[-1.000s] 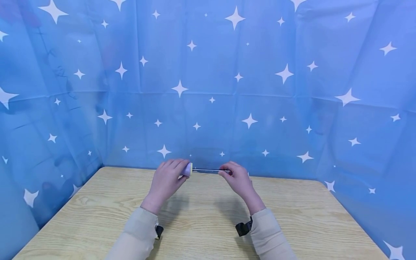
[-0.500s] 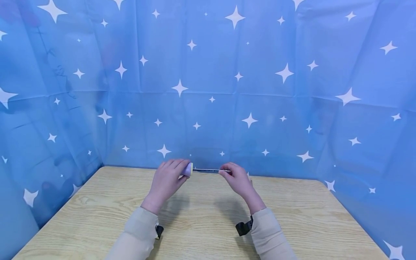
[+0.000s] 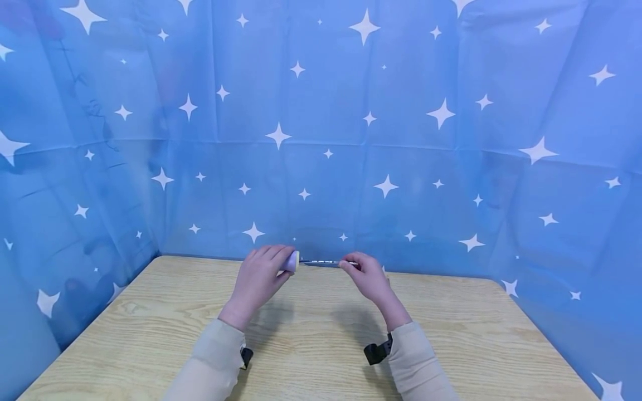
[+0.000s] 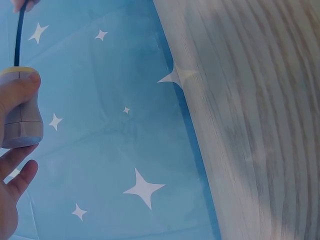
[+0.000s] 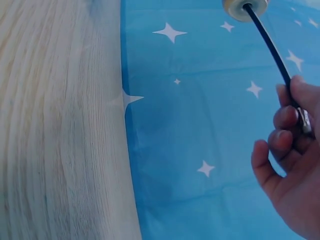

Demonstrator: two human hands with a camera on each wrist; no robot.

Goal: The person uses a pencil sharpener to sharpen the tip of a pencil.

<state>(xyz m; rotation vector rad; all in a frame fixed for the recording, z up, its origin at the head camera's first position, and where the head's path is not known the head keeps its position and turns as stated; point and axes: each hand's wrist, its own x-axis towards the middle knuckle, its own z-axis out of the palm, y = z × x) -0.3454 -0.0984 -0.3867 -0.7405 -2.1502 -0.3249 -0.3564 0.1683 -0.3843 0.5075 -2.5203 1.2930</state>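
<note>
My left hand [image 3: 254, 281] grips a lavender rounded body [image 4: 23, 122] with a pale yellow rim, its thumb pressed along the side in the left wrist view. A thin dark shaft or cord [image 5: 272, 47] runs out of the rim end, roughly level in the head view. At its far end my right hand [image 3: 370, 280] pinches it between thumb and fingers. A small silvery metal end [image 5: 304, 121] shows within the right hand in the right wrist view. Both hands hold the thing above the table's back edge. Its exact kind is unclear.
A light wood-grain table [image 3: 311, 345] spans the lower head view. Behind and at both sides hangs a blue curtain [image 3: 321, 100] with white stars. Black wrist cameras, such as the right one [image 3: 376, 353], sit by the sleeves.
Both hands stay nearly in place. The shaft between them looks a little different, with lighter glints along it now and its line slightly shifted.
</note>
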